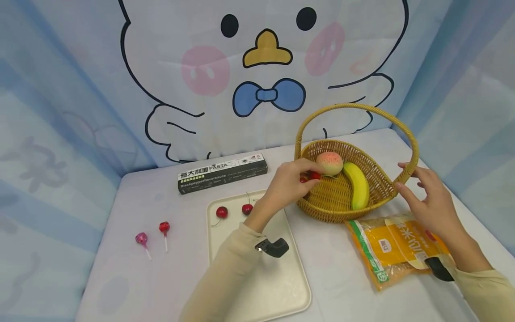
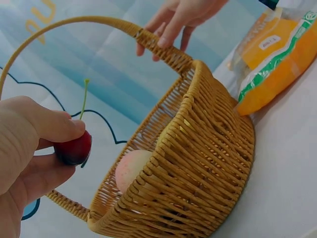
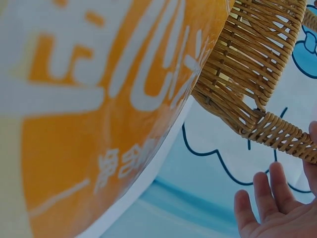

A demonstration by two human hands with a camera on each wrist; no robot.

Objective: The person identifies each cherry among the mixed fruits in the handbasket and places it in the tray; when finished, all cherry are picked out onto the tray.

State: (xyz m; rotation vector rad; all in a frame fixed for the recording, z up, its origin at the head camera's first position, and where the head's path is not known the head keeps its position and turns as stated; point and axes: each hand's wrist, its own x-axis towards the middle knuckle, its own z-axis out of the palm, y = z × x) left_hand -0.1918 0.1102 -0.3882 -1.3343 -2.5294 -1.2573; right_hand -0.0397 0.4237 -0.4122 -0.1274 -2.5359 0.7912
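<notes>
My left hand pinches a dark red cherry with a green stem between thumb and fingers, over the near left side of a wicker basket. At the right, my right hand holds the foot of the basket's arched handle between thumb and fingers. A pink and cream peach and a yellow banana lie inside the basket. Fingers partly hide the cherry in the head view.
A cream tray holds a cherry and another cherry. Behind it lies a pasta box. Two lollipops lie left of the tray. An orange food bag lies before the basket, below my right hand.
</notes>
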